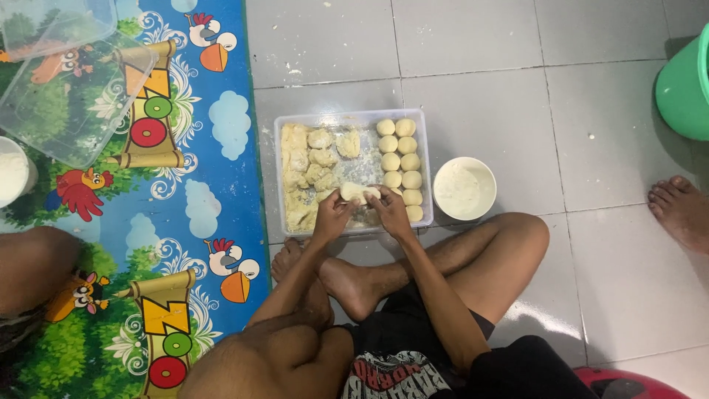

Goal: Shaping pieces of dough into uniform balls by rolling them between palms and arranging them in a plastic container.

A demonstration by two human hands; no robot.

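Pale, floury dough fills most of the head view: a clear plastic tray [353, 117] sits on the grey tiled floor [502, 103] in front of a person sitting cross-legged. Both hands meet over the tray's near edge, the left hand [332, 216] and the right hand [390, 210] each curled around one end of a piece of dough [360, 193], which they hold just above the tray. Along the tray's right side stand two neat columns of rolled dough balls [402, 168], about a dozen as far as can be counted. The left half holds rough, unshaped dough chunks [309, 171], so by the look of it roughly half the dough is portioned and rounded while a good heap remains. Just beside the tray on the right is a small white bowl [464, 188] of flour. A colourful play mat [177, 222] covers the floor to the left, with a clear lid [74, 89] lying on it; a green bucket [685, 85] shows at the right edge, and another person's foot [681, 210] rests near it.
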